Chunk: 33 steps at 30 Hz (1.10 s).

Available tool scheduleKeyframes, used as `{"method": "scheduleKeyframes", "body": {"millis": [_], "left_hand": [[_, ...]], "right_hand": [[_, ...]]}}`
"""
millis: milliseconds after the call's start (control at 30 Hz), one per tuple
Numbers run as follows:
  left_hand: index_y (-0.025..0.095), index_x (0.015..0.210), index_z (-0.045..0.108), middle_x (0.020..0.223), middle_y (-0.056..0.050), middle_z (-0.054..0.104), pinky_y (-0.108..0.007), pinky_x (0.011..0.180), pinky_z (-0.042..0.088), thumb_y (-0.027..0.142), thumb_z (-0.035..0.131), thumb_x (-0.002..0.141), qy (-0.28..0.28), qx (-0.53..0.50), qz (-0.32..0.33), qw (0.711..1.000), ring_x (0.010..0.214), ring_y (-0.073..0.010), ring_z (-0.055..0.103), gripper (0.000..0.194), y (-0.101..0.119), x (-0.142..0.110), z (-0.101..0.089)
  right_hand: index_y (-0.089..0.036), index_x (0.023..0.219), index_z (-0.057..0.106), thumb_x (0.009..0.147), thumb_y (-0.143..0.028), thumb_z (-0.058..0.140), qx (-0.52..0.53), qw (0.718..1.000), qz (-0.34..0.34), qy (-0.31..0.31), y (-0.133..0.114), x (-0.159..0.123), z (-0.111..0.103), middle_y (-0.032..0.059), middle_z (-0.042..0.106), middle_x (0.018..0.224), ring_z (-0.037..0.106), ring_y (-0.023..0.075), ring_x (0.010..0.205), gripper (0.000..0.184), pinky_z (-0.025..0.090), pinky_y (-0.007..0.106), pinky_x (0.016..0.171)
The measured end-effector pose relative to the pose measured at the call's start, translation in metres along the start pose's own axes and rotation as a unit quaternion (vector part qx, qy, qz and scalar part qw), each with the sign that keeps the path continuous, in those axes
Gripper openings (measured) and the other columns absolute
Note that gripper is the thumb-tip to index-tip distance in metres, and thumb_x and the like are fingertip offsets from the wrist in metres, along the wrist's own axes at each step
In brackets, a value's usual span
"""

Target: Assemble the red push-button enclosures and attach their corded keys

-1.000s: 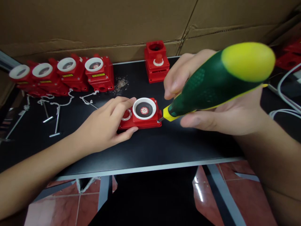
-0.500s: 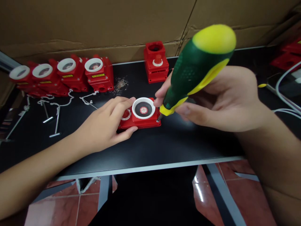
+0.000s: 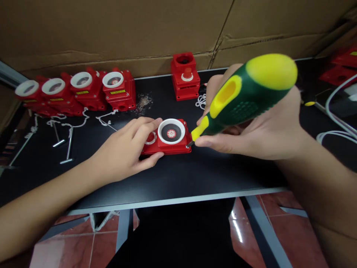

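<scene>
A flat red cover [image 3: 173, 150] with a white-rimmed round window [image 3: 171, 131] lies on the black table in front of me. My left hand [image 3: 134, 147] is closed around its left end, thumb on the near edge and fingers over the top. In my right hand [image 3: 262, 126] is a green and yellow screwdriver [image 3: 242, 100], gripped by its handle and tilted to the right. The screwdriver's tip meets a screw [image 3: 187, 146] at the cover's near right corner. Part of the cover's left end is hidden under my fingers.
Several red boxes [image 3: 119, 95] with white-rimmed windows stand at the back left, small T-shaped metal rods [image 3: 69, 147] tied to them by white cords. Another red box [image 3: 185, 78] stands at the back middle. Debris [image 3: 144, 102] lies nearby. White cables [image 3: 338, 123] run at the right.
The screwdriver's handle has turned about its shaft and leans further right and lower. My right fingers have shifted on it. The cover and my left hand keep their place.
</scene>
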<state>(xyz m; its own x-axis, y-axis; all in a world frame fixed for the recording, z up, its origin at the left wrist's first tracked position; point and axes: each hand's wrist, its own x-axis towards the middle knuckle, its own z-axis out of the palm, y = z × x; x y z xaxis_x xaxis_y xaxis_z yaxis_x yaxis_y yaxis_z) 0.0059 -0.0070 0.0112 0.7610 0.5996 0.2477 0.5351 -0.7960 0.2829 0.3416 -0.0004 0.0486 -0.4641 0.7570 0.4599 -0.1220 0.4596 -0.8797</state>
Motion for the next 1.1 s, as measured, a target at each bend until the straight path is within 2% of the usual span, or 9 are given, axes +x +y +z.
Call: {"method": "scheduleKeyframes", "body": {"millis": [133,200,267,400,467,633,800,933,1100], "left_hand": [[0.014,0.176,0.056,0.17,-0.027,0.075,-0.062,0.124,0.075,0.043,0.071,0.122,0.005,0.007,0.008,1.0,0.152,-0.046,0.082,0.063,0.0,0.001,0.0],[0.016,0.176,0.057,0.171,-0.026,0.075,-0.062,0.126,0.074,0.045,0.071,0.123,0.006,0.004,0.006,1.0,0.153,-0.0454,0.081,0.063,0.0,0.001,-0.001],[0.018,0.176,0.057,0.173,-0.025,0.075,-0.062,0.127,0.074,0.046,0.071,0.122,0.003,-0.002,0.003,1.0,0.154,-0.0447,0.081,0.062,-0.001,0.0,-0.001],[0.018,0.176,0.056,0.173,-0.026,0.074,-0.064,0.129,0.072,0.047,0.071,0.122,-0.005,-0.009,-0.008,1.0,0.156,-0.0456,0.08,0.063,-0.002,0.0,-0.001],[0.017,0.175,0.057,0.172,-0.026,0.075,-0.064,0.129,0.072,0.047,0.072,0.122,-0.008,-0.011,-0.012,1.0,0.156,-0.0458,0.08,0.063,-0.002,0.0,-0.001],[0.018,0.174,0.059,0.173,-0.024,0.074,-0.061,0.132,0.071,0.047,0.073,0.12,-0.008,-0.015,-0.017,1.0,0.157,-0.0445,0.079,0.062,-0.002,0.001,-0.001],[0.018,0.176,0.057,0.174,-0.025,0.073,-0.063,0.13,0.072,0.048,0.072,0.121,-0.011,-0.014,-0.016,1.0,0.158,-0.0457,0.078,0.064,-0.002,0.001,-0.002],[0.016,0.178,0.055,0.174,-0.026,0.073,-0.063,0.129,0.072,0.049,0.069,0.124,-0.004,-0.001,-0.001,1.0,0.157,-0.0454,0.079,0.065,-0.001,0.0,-0.001],[0.016,0.181,0.053,0.173,-0.025,0.074,-0.061,0.128,0.073,0.049,0.069,0.124,-0.004,0.001,-0.006,1.0,0.156,-0.0443,0.08,0.067,0.0,0.0,0.0]], "right_hand": [[-0.027,0.118,0.079,0.089,-0.026,0.114,-0.022,0.999,0.025,-0.039,-0.007,0.0,-0.004,-0.0006,0.08,0.112,0.071,0.0133,0.081,0.045,0.062,0.024,0.063],[-0.027,0.129,0.083,0.098,-0.024,0.106,-0.034,0.995,0.042,-0.079,-0.013,0.0,-0.008,0.0021,0.086,0.12,0.077,0.0153,0.087,0.039,0.07,0.027,0.075],[-0.026,0.129,0.086,0.107,-0.023,0.095,-0.034,0.991,0.054,-0.114,-0.019,0.001,-0.012,0.0039,0.09,0.125,0.078,0.0159,0.084,0.025,0.074,0.03,0.082],[-0.025,0.121,0.089,0.113,-0.024,0.089,-0.038,0.989,0.061,-0.131,-0.024,0.003,-0.014,0.0025,0.091,0.107,0.076,0.016,0.072,0.008,0.072,0.033,0.076],[-0.025,0.121,0.09,0.111,-0.024,0.092,-0.039,0.99,0.071,-0.114,-0.023,0.003,-0.013,0.0008,0.089,0.101,0.076,0.0158,0.073,0.01,0.071,0.032,0.075],[-0.025,0.114,0.091,0.106,-0.027,0.101,-0.003,0.994,0.082,-0.078,-0.019,0.001,-0.008,0.0016,0.092,0.113,0.077,0.0164,0.082,0.014,0.069,0.028,0.072],[-0.026,0.107,0.09,0.104,-0.04,0.107,-0.011,0.998,0.044,-0.051,-0.013,0.001,-0.003,-0.0007,0.089,0.106,0.068,0.0147,0.077,0.022,0.062,0.032,0.073],[-0.027,0.104,0.087,0.096,-0.051,0.114,-0.032,0.998,0.048,-0.026,-0.009,0.001,-0.002,0.0007,0.084,0.104,0.069,0.0167,0.079,0.037,0.062,0.035,0.071],[-0.024,0.103,0.08,0.085,-0.046,0.122,-0.066,0.996,0.06,-0.019,-0.011,0.003,-0.002,-0.0005,0.076,0.103,0.053,0.0107,0.07,0.051,0.052,0.029,0.057]]}}
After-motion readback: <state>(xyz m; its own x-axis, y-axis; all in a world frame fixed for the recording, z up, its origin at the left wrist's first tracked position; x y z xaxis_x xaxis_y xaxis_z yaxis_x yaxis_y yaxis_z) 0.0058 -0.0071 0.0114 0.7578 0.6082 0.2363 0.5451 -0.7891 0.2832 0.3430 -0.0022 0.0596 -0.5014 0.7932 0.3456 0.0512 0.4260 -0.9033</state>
